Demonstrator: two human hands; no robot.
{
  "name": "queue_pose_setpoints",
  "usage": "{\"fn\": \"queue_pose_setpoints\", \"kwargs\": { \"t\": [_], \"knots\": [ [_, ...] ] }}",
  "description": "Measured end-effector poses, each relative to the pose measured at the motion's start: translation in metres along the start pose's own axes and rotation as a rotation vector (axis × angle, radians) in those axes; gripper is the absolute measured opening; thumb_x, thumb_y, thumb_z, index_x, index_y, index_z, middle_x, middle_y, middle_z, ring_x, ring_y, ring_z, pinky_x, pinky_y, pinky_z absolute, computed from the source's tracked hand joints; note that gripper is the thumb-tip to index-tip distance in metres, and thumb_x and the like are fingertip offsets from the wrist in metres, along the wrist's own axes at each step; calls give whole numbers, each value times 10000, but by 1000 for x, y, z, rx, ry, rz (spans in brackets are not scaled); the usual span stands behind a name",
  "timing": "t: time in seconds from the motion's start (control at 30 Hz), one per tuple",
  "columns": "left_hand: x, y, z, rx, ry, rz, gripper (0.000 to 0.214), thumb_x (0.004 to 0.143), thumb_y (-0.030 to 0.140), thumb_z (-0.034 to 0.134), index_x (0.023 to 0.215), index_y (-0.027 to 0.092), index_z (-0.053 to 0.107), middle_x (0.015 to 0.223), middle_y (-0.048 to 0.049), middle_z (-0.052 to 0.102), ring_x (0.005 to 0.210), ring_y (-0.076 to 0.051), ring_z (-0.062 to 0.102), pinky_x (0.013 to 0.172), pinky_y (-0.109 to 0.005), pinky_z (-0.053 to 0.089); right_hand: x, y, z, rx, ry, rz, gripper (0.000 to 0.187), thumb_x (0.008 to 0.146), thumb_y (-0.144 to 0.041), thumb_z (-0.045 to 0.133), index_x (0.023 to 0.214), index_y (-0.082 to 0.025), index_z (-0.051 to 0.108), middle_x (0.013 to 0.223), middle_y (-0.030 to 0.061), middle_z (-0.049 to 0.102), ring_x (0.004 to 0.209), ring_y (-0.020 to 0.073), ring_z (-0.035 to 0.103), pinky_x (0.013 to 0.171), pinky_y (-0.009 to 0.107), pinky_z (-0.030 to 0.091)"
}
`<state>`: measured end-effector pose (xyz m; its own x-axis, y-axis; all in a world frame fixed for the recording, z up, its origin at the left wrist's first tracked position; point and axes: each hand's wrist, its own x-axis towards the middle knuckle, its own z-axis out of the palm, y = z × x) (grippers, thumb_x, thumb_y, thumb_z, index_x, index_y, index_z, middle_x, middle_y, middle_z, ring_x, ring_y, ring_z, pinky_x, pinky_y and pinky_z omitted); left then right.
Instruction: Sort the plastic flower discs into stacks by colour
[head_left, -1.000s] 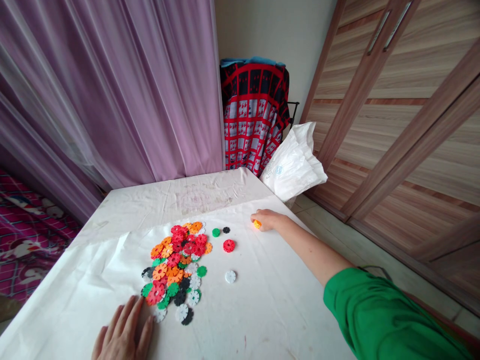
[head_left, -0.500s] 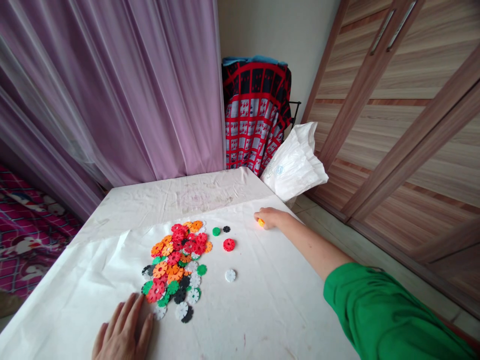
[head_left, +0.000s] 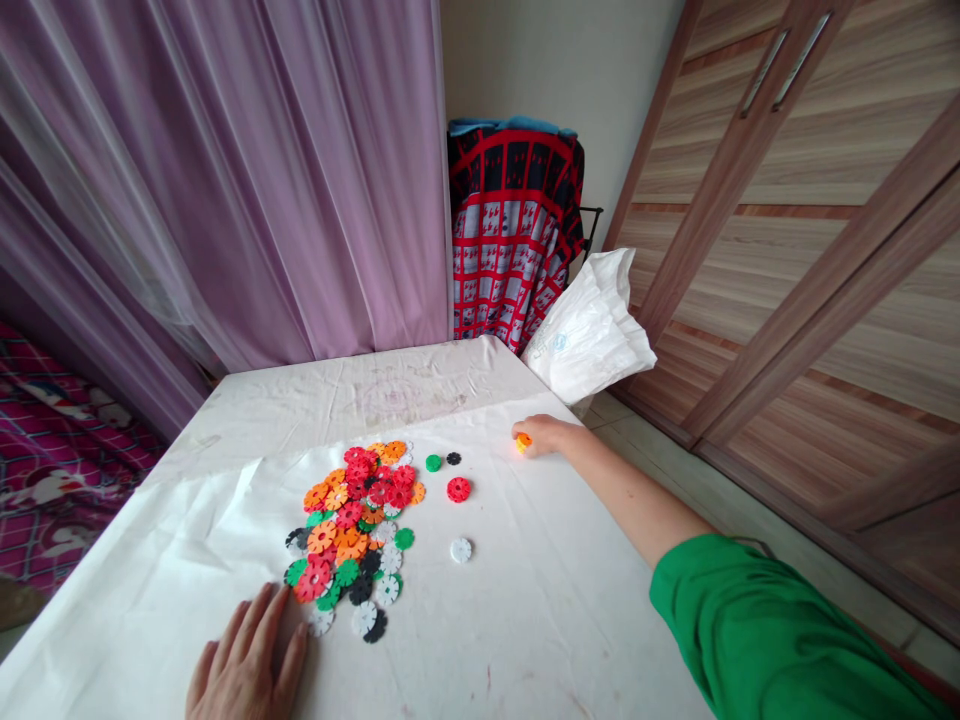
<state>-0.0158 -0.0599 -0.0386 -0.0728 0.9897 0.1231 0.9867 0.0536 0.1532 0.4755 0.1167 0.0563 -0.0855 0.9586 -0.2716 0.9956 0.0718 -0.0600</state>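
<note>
A heap of flat plastic discs [head_left: 351,525] in red, orange, green, black and white lies on a white-covered table [head_left: 525,620]. Loose beside it are a red disc [head_left: 458,489], a white disc [head_left: 460,550], a green disc [head_left: 433,463] and a small black one [head_left: 453,458]. My right hand [head_left: 541,436] reaches out to the table's far right side, fingers closed round a small orange disc [head_left: 523,441]. My left hand [head_left: 244,665] lies flat on the cloth, fingers spread, just below the heap's near edge.
Purple curtains [head_left: 225,180] hang behind the table. A red, black and white checked cloth [head_left: 514,230] is draped over a rack at the back. A white plastic bag [head_left: 592,330] sits off the table's right corner. Wooden wardrobe doors [head_left: 810,220] fill the right side. Pink bedding [head_left: 52,470] is at the left.
My right hand with the orange disc has shifted slightly to the right and farther away. The left hand has stayed put.
</note>
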Motion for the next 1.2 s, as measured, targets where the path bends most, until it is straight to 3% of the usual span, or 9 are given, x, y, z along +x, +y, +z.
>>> {"fn": "queue_pose_setpoints", "kwargs": {
  "t": [0.13, 0.33, 0.57, 0.77, 0.83, 0.9, 0.93, 1.07, 1.2],
  "knots": [
    [0, 2, 0, 5, 30, -3, 662, 906, 513, 240, 1396, 201, 556, 1496, -59, 520, 1426, -278, 377, 1177, -505, 264, 1, -7, -3, -59, -83, -9, 514, 676, -173, 706, 1182, -261, 684, 1143, 72, 712, 979, 242, 674, 728, 256, 450],
    [-1, 2, 4, -9, 62, 1, 631, 906, 502, 280, 1401, 221, 551, 1488, -54, 530, 1426, -272, 373, 1171, -497, 273, -3, -25, -3, -113, -81, 38, 491, 672, -160, 716, 1157, -221, 681, 1198, 128, 680, 1035, 282, 664, 802, 300, 467],
    [0, 2, 8, -5, 103, 24, 643, 924, 508, 240, 1392, 206, 561, 1487, -68, 531, 1419, -280, 389, 1163, -503, 286, -8, -38, -3, -83, -14, 107, 425, 684, -134, 707, 1104, -201, 706, 1184, 142, 674, 1046, 280, 665, 824, 304, 469],
    [3, 3, 8, 9, 93, 19, 623, 935, 500, 249, 1395, 216, 559, 1496, -61, 522, 1422, -267, 390, 1168, -496, 279, -31, -32, -8, -16, 163, 223, 532, 813, -304, 642, 1334, -223, 573, 1281, 141, 616, 1039, 255, 667, 810, 311, 479],
    [3, 4, 6, 12, 90, 16, 613, 936, 488, 262, 1395, 210, 560, 1491, -67, 527, 1417, -270, 395, 1164, -497, 283, -43, -38, 7, 34, 337, 256, 452, 923, -298, 473, 1361, -208, 539, 1338, 144, 583, 1099, 229, 642, 849, 304, 475],
    [3, 7, 4, 16, 91, 26, 609, 937, 479, 270, 1391, 198, 564, 1488, -78, 529, 1413, -277, 397, 1156, -500, 291, -55, -53, 35, 236, 674, 256, 356, 944, -258, 409, 1213, -197, 634, 1224, 115, 660, 1027, 199, 660, 848, 282, 478],
    [3, 8, 2, 19, 90, 33, 607, 939, 475, 272, 1391, 195, 564, 1491, -81, 525, 1411, -278, 399, 1153, -498, 295, -61, -63, 52, 318, 753, 192, 330, 939, -253, 408, 1138, -199, 665, 1132, 97, 699, 954, 188, 673, 828, 272, 484],
    [4, 13, -6, 25, 62, 23, 600, 941, 470, 289, 1401, 191, 554, 1502, -88, 513, 1404, -282, 409, 1152, -496, 297, -81, -107, 118, 482, 781, -105, 271, 893, -234, 446, 953, -230, 710, 895, 43, 745, 752, 160, 669, 757, 244, 496],
    [5, 17, -13, 7, 49, 23, 588, 946, 457, 309, 1405, 179, 550, 1501, -112, 509, 1404, -292, 409, 1149, -516, 298, -92, -129, 142, 586, 746, -79, 256, 857, -230, 470, 918, -231, 718, 855, 41, 754, 738, 176, 680, 711, 254, 510]
  ]
}}
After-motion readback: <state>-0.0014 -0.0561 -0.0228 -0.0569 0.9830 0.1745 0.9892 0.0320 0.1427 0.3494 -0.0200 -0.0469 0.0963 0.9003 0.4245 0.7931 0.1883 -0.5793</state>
